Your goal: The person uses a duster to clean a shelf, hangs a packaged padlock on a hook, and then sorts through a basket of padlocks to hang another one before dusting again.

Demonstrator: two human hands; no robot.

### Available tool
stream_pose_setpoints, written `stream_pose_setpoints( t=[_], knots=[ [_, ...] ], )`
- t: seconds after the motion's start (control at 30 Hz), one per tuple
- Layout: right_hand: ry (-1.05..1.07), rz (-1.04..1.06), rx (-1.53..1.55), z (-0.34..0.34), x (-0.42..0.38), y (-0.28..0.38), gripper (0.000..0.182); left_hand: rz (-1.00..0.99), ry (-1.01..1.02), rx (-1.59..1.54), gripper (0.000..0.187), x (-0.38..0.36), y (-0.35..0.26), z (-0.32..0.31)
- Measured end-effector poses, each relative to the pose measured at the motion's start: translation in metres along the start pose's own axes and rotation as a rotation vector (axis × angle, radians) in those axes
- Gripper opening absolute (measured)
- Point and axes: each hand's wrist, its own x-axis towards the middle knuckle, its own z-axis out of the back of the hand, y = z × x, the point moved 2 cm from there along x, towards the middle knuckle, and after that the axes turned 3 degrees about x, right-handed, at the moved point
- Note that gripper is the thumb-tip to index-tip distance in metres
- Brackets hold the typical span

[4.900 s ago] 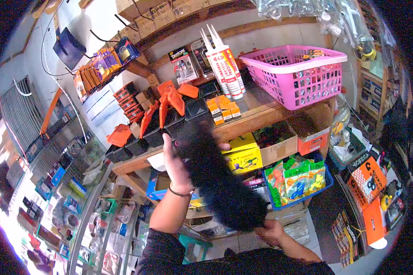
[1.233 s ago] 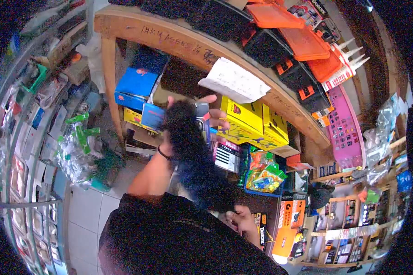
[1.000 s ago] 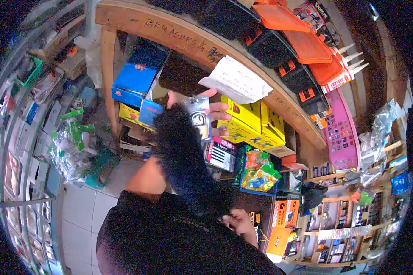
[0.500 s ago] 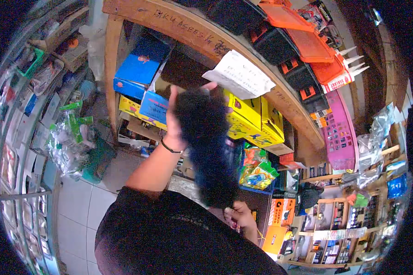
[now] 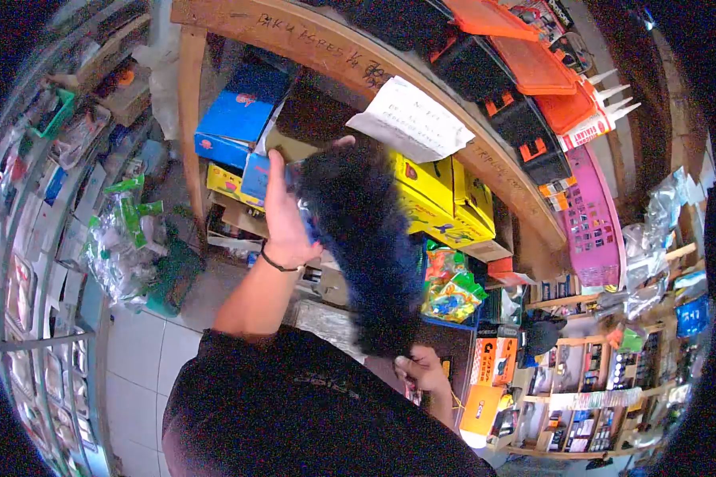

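Observation:
A long, dark, fluffy duster [image 5: 362, 246] runs slantwise through the middle of the view, blurred along its edges. At its lower end, my right hand [image 5: 426, 370] is closed around it, with the handle mostly hidden. My left hand [image 5: 289, 219], a dark band at its wrist, lies along the duster's upper left side. Its palm faces the dark fluff, with fingers stretched and spread; one fingertip shows past the duster's top edge, and the other fingers are partly hidden behind it. Behind the duster are a blue box [image 5: 239, 119] and yellow boxes [image 5: 437, 195].
A wooden shelf beam [image 5: 294, 36] with handwriting crosses above the hands, a paper sheet [image 5: 414, 119] hanging from it. Black bins with orange lids [image 5: 545, 67] and a pink basket [image 5: 593, 219] are at right. Bagged goods [image 5: 123, 246] stand left, beside floor tiles [image 5: 135, 342].
My left hand has shifted left along the duster's side, showing more palm. The duster's upper end has tilted slightly left. My right hand keeps its grip, a little further right in view.

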Motion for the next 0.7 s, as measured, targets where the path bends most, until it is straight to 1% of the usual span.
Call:
stream_pose_setpoints(
  t=[0.07, 0.1, 0.13, 0.2, 0.23, 0.27, 0.33, 0.37, 0.4, 0.47, 0.5, 0.53, 0.6, 0.63, 0.67, 0.7],
  knots=[
    [0.138, 0.143, -0.253, -0.008, -0.005, 0.009, 0.019, 0.144, 0.489, 0.231, 0.079, -0.001, -0.002, -0.007],
    [0.102, 0.247, -0.381, -0.002, -0.001, -0.002, 0.021, 0.172, 0.402, 0.284, 0.076, -0.007, -0.005, -0.006],
    [0.107, 0.247, -0.385, -0.003, 0.000, -0.001, 0.021, 0.167, 0.401, 0.285, 0.076, -0.012, -0.003, -0.008],
    [-0.051, 0.030, 0.031, -0.006, 0.001, 0.003, 0.021, -0.016, 0.076, 0.196, 0.075, -0.019, -0.004, -0.004],
    [-0.051, -0.005, 0.003, -0.009, 0.000, 0.009, 0.021, 0.029, 0.331, 0.155, 0.076, -0.017, -0.006, -0.007],
    [-0.048, -0.008, 0.005, -0.011, 0.000, 0.008, 0.021, -0.063, 0.022, 0.336, 0.079, -0.022, -0.002, -0.012],
    [0.121, 0.190, -0.289, -0.019, 0.000, 0.011, 0.021, 0.112, 0.442, 0.206, 0.082, -0.012, -0.010, 0.007],
    [0.157, 0.255, -0.298, -0.020, 0.002, 0.009, 0.023, 0.156, 0.479, 0.144, 0.084, -0.008, -0.014, 0.010],
    [0.164, 0.255, -0.305, -0.018, 0.005, 0.008, 0.023, 0.138, 0.456, 0.216, 0.082, -0.009, -0.019, 0.014],
    [0.049, 0.148, -0.058, -0.009, 0.009, 0.006, 0.024, 0.016, 0.255, 0.300, 0.082, -0.025, -0.015, -0.009],
    [0.065, 0.094, 0.026, -0.007, 0.010, 0.006, 0.023, 0.099, 0.332, -0.059, 0.081, -0.030, -0.017, -0.014],
    [0.068, 0.094, 0.025, -0.007, 0.011, 0.003, 0.023, -0.094, 0.028, 0.237, 0.080, -0.029, -0.016, -0.013],
    [0.202, 0.073, -0.270, -0.010, 0.012, -0.004, 0.023, 0.022, 0.347, 0.291, 0.079, -0.024, -0.023, 0.003],
    [0.223, 0.116, -0.371, -0.021, 0.005, 0.017, 0.023, 0.093, 0.420, 0.215, 0.081, -0.018, -0.029, 0.012],
    [0.227, 0.115, -0.373, -0.024, 0.007, 0.019, 0.023, 0.076, 0.390, 0.190, 0.084, -0.018, -0.033, 0.013],
    [0.160, 0.142, -0.304, -0.025, 0.009, 0.021, 0.022, 0.055, 0.388, 0.196, 0.083, -0.020, -0.035, 0.013]
  ],
)
